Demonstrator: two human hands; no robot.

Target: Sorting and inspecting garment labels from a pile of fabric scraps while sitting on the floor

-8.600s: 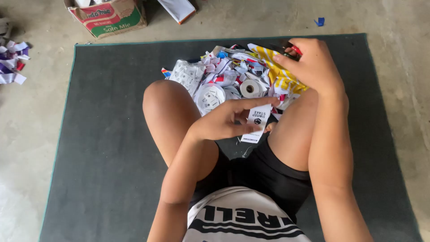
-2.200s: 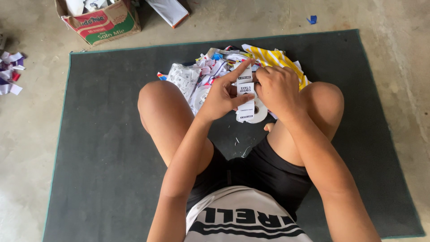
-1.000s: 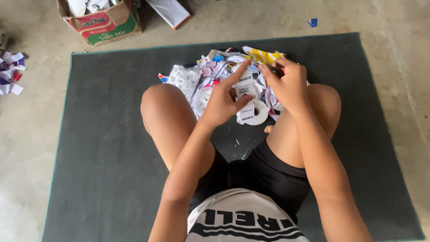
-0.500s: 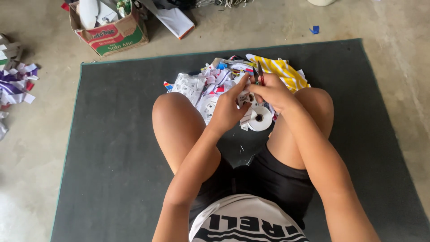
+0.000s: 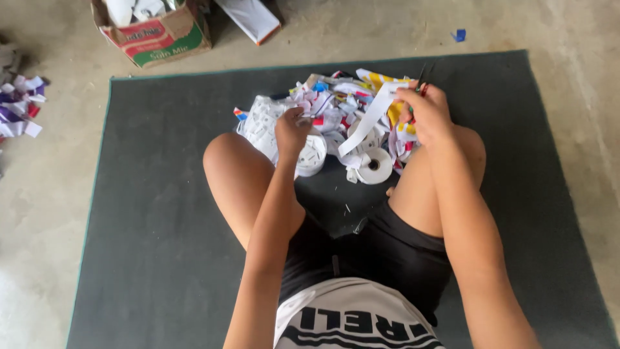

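Observation:
I sit cross-legged on a dark grey mat (image 5: 148,213) with a heap of cut paper scraps (image 5: 336,110) in front of my knees. My right hand (image 5: 427,111) grips red-handled scissors (image 5: 421,81) together with a long white paper strip (image 5: 373,116) that runs down to a white paper roll (image 5: 374,165). My left hand (image 5: 292,126) is closed on a small piece at the left side of the heap, just above another white roll (image 5: 312,154). What the left fingers pinch is too small to make out.
A cardboard box (image 5: 155,29) holding white items stands beyond the mat's far left corner, with a flat white carton (image 5: 248,18) beside it. A second pile of purple and white scraps (image 5: 19,110) lies on the concrete floor at the left. A blue bit (image 5: 458,35) lies far right.
My hands have parted: the left dropped to the heap's left side, the right pulled the white strip out to the right. The view has tilted slightly.

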